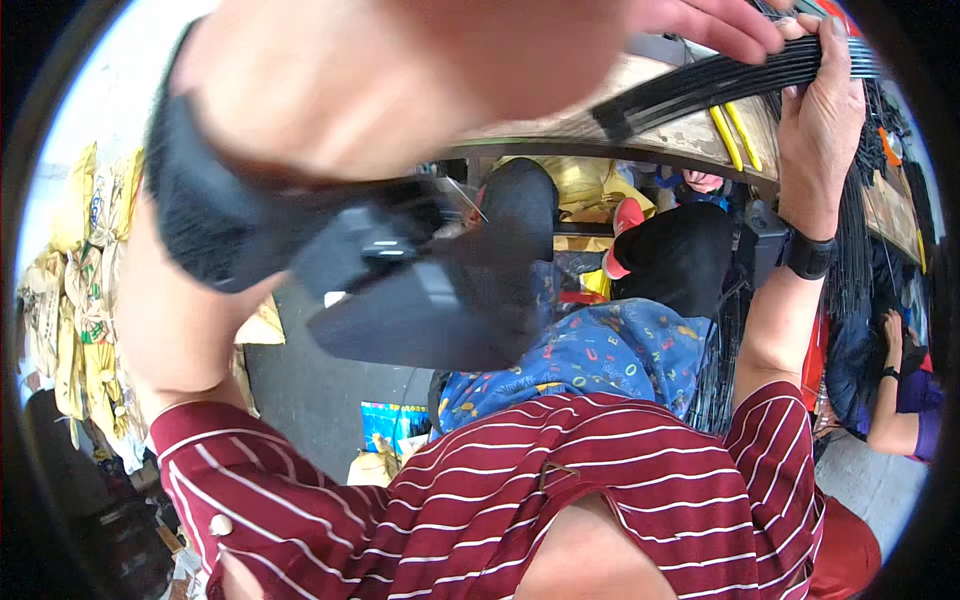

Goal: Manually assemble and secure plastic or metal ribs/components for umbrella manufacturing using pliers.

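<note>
My right hand, at the upper right, is closed around a bundle of thin black cables. The bundle slants down to the left, its near end fanned flat over a wooden tabletop. From the upper left my left arm reaches across, large and blurred. The fingers of my left hand stretch out along the top of the bundle near my right hand; the rest of that hand is partly cut off by the frame edge. Below the cables, a hand tool with yellow handles lies on the tabletop.
More long black cables hang at the right. Beyond them a co-worker's arm in a purple sleeve reaches in. Yellow woven sacks are piled at the left. The wooden table edge runs above my knees; a blue patterned cloth covers my lap.
</note>
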`<state>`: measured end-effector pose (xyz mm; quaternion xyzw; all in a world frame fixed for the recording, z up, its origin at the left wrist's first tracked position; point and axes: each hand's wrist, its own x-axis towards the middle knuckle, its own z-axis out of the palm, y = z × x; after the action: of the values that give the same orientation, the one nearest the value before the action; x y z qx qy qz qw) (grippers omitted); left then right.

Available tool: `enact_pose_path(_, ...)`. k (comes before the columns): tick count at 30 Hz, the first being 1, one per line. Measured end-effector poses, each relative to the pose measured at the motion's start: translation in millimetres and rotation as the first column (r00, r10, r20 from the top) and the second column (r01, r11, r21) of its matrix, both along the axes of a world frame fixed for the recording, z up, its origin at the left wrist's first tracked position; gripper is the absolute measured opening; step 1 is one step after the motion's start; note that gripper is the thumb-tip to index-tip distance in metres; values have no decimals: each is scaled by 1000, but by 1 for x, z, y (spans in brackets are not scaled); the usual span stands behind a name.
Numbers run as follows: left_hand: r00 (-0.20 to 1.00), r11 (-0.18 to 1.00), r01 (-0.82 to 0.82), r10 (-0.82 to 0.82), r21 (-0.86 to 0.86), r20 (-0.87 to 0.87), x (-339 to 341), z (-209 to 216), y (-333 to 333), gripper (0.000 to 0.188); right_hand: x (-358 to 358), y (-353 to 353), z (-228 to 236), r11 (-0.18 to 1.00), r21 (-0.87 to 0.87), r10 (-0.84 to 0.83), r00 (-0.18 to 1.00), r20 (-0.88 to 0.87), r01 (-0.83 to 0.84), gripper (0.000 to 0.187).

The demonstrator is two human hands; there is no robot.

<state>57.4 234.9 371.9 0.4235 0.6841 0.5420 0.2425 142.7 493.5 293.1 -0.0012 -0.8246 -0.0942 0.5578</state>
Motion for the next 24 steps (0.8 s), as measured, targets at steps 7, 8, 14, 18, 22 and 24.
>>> enact_pose_path(7, 994, 977, 1, -25, -213, -109, -21, -7, -33, 28, -6, -12, -9, 858, -371, 461, 853, 245, -357, 28)
enact_pose_path(8, 993, 972, -57, 31, -228, -116, -23, -19, -34, 28, -12, -29, -14, 634, -652, 681, 699, 216, -416, 31)
enact_pose_path(14, 955, 957, -282, 287, 71, -75, -63, -84, -11, 22, -34, -83, -86, -73, -997, 910, 407, -77, -26, 30)
enact_pose_path(18, 955, 950, -297, 295, 100, 33, -73, -80, -5, 36, -41, -99, -83, -92, -995, 914, 394, -95, -27, 29)
enact_pose_path(22, 980, 984, -169, 162, 49, 120, -79, -53, -3, 34, -41, -115, -64, -96, -995, 958, 269, -96, -16, 25)
enact_pose_path(24, 991, 996, -91, 93, -19, 99, -78, -49, 1, 31, -45, -120, -77, -100, -995, 956, 275, -102, -18, 26)
